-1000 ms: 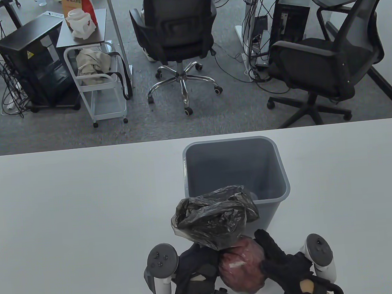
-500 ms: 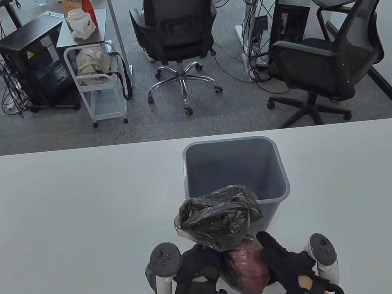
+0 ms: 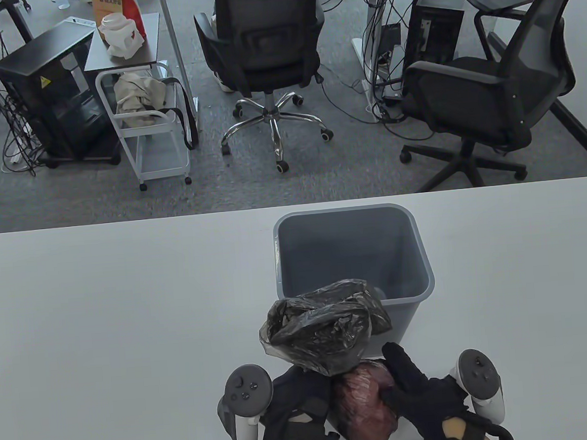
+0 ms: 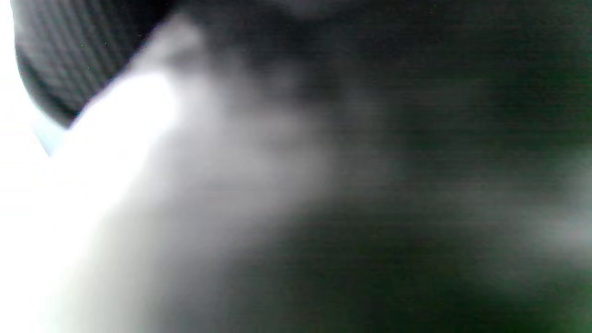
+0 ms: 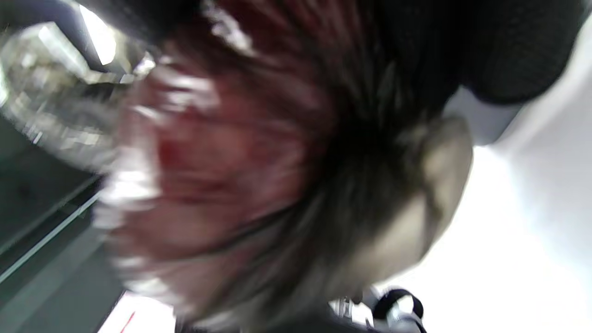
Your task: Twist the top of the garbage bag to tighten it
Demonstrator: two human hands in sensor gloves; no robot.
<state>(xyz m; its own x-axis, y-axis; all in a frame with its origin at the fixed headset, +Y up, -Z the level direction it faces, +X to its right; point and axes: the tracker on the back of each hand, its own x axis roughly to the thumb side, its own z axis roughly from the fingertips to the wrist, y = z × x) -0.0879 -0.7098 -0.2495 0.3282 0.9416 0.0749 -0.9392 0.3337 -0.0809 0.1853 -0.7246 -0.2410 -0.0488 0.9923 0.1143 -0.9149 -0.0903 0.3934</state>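
Table view: the garbage bag [image 3: 358, 403] sits at the near edge of the table [image 3: 103, 321], just in front of the gray bin [image 3: 352, 256].
Bag bottom: it is round and full, and something dark red shows through the thin plastic.
Bag top: the loose black top [image 3: 322, 329] stands up, crumpled and puffy, and leans toward the near wall of the bin.
Left hand: the left hand [image 3: 300, 397] in its black glove presses on the left side of the bag, just under the loose top. The fingers are hidden behind the bag, so I cannot tell how tight they are.
Right hand: the right hand [image 3: 419, 393] is wrapped around the right side of the full red part and holds it, with one finger pointing up along the bag.
Trackers: a gray tracker [image 3: 243, 391] sits on the back of the left hand, and another tracker [image 3: 478, 375] sits on the back of the right hand.
Left wrist view: very blurry, only dark and white patches. It may be the black bag up close, but I cannot be sure.
Right wrist view: the red, shiny bag [image 5: 222, 175] fills most of the picture, blurry, with a gloved finger [image 5: 508, 51] at the top right and the white table [image 5: 508, 254] below.
Floor behind: two black office chairs [image 3: 265, 54] and a small white cart [image 3: 150, 135] stand past the table.
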